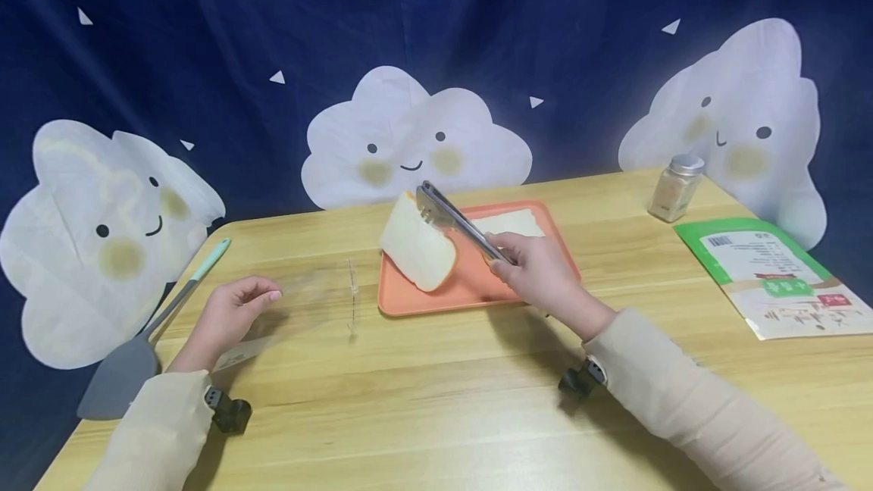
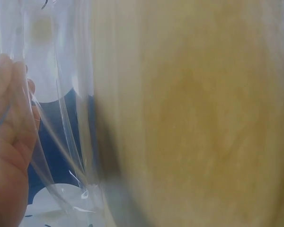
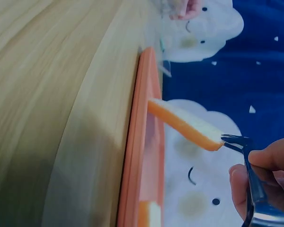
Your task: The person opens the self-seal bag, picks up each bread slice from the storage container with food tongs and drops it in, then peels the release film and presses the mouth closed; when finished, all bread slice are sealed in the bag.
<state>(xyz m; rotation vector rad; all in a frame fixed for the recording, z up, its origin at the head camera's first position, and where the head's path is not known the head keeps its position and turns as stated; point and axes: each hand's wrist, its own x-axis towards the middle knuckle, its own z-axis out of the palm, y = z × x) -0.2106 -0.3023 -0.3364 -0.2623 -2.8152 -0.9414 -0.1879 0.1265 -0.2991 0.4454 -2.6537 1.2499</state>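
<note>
Bread slice (image 1: 419, 245) is held tilted over the left end of the orange tray (image 1: 477, 271), toward the table's (image 1: 409, 400) far edge; sideways it sits between the hands, farther out than both. Its upper edge is clamped in metal tongs (image 1: 464, 227), which are gripped by the right hand (image 1: 535, 267); whether its lower edge is touching the tray can't be told. Clear plastic bag (image 1: 310, 305) is pinched in the left hand (image 1: 232, 317), left of the tray and apart from the slice. In the tray, a second slice (image 1: 511, 223) is laid at the far right corner. Lidded jar (image 1: 675, 188) is stood near the table's far right corner, contents unclear; printed pouch (image 1: 777, 279) is laid nearer, along the right edge. Spatula (image 1: 123, 377) is placed at the left edge.
</note>
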